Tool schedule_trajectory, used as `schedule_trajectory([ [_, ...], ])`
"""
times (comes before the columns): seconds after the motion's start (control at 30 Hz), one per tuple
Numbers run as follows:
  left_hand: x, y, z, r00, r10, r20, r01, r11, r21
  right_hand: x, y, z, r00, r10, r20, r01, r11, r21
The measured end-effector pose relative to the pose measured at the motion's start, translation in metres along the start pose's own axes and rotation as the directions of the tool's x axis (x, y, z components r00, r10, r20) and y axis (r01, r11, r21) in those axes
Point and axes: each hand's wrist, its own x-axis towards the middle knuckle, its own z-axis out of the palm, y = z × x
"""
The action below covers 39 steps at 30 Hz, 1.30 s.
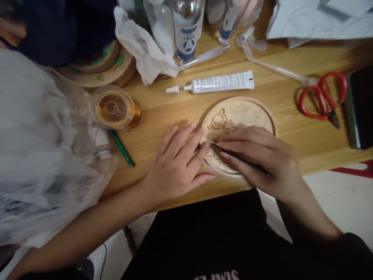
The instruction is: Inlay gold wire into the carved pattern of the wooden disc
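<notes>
On the round wooden disc [266,116] near the surface's [180,112] front edge, gold outline [218,118] covers the drawing's left, the right remains faint pencil; the right hand's [262,155] grip pinches a thin dark tool [239,157], while the left hand [177,163] lies open, fingertips at the rim.

White plastic glue tube [221,82] at 12 o'clock; red-handled steel scissors [322,97] at 2; clear spool of gold wire [116,109] at 10.

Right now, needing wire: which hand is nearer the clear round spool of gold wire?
Left. The left hand lies flat right of the spool; the right hand rests farther off, on the round wooden disc.
</notes>
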Motion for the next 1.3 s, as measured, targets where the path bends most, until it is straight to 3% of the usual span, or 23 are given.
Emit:
schedule_trajectory([
  [0.87, 0.005, 0.000, -0.002, 1.000, -0.023, -0.021, 0.020, 0.995, -0.098, -0.013, -0.026, 0.031, 0.968, 0.114, -0.223, -0.147, 0.980, -0.134],
  [1.3, 0.005, 0.000, 0.000, 0.999, -0.032, -0.039, 0.028, 0.996, -0.085, -0.015, -0.025, 0.032, 0.964, 0.113, -0.241, -0.140, 0.985, -0.100],
])
